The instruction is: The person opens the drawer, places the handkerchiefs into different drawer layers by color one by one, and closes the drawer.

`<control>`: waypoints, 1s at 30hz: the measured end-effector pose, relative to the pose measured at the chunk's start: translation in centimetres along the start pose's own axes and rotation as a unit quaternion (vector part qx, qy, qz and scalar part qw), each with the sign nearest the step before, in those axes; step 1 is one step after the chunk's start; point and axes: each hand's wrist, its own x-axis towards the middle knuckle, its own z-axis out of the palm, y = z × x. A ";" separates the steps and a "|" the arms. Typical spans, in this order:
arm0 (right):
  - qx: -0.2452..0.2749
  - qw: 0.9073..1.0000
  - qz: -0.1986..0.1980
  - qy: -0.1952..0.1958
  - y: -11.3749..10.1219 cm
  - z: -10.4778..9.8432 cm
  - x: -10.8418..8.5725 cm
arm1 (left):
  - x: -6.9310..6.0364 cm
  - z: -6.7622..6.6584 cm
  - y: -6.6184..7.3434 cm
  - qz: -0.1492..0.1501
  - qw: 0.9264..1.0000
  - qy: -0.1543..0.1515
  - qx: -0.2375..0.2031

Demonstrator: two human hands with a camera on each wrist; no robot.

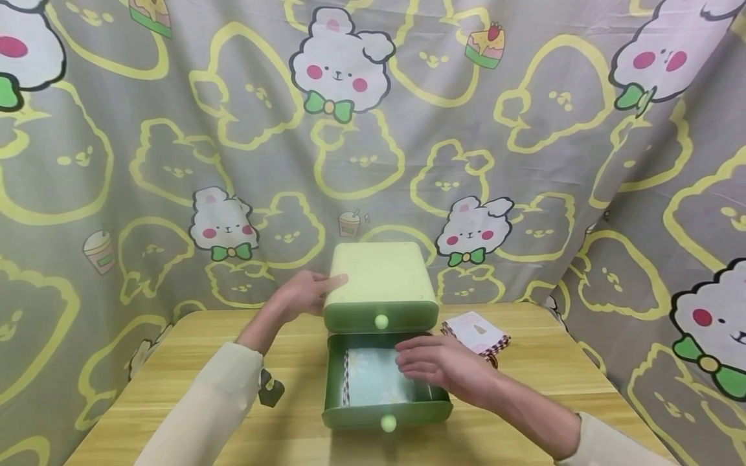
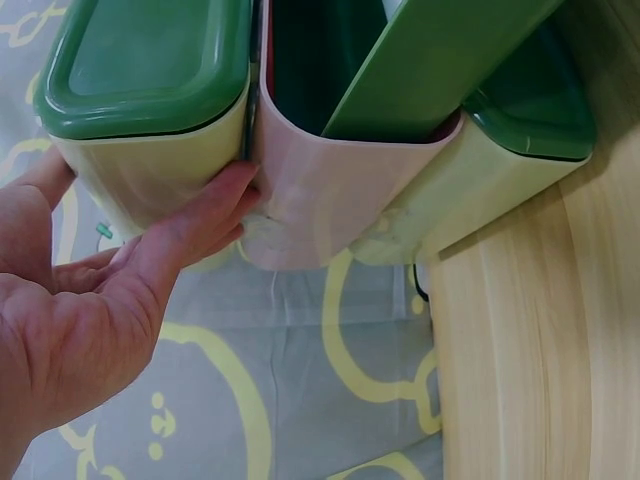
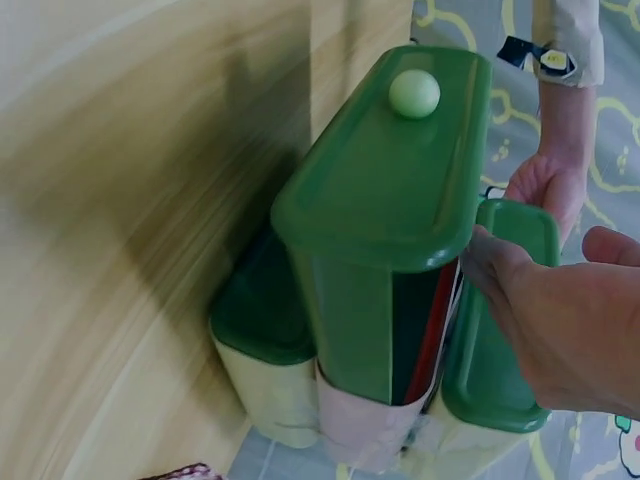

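A small cabinet with a pale yellow top has its middle green drawer pulled out. Inside lies a folded light blue cloth with flowers and a checked edge. My left hand rests on the cabinet's upper left edge; in the left wrist view the fingers of that hand lie extended along its side. Over the drawer's right part is my right hand, its fingers fairly straight and hiding some of the inside. In the right wrist view my right hand has its fingertips beside the drawer front.
A folded white and pink cloth with a checked edge lies on the wooden table, right of the cabinet. Behind the table hangs a patterned grey curtain. A dark angular object shows beside the left sleeve.
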 end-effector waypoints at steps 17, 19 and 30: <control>0.016 0.995 0.045 -0.090 1.2 2.7 -1.1 | 0.0 0.0 0.1 -0.001 1.000 0.001 -0.001; 0.012 0.993 0.058 -0.106 1.7 2.9 -1.2 | 0.0 0.0 0.0 0.000 1.000 0.002 -0.001; -0.048 0.977 0.151 -0.144 3.8 3.1 -1.7 | 0.0 0.0 0.0 -0.001 1.000 0.000 -0.007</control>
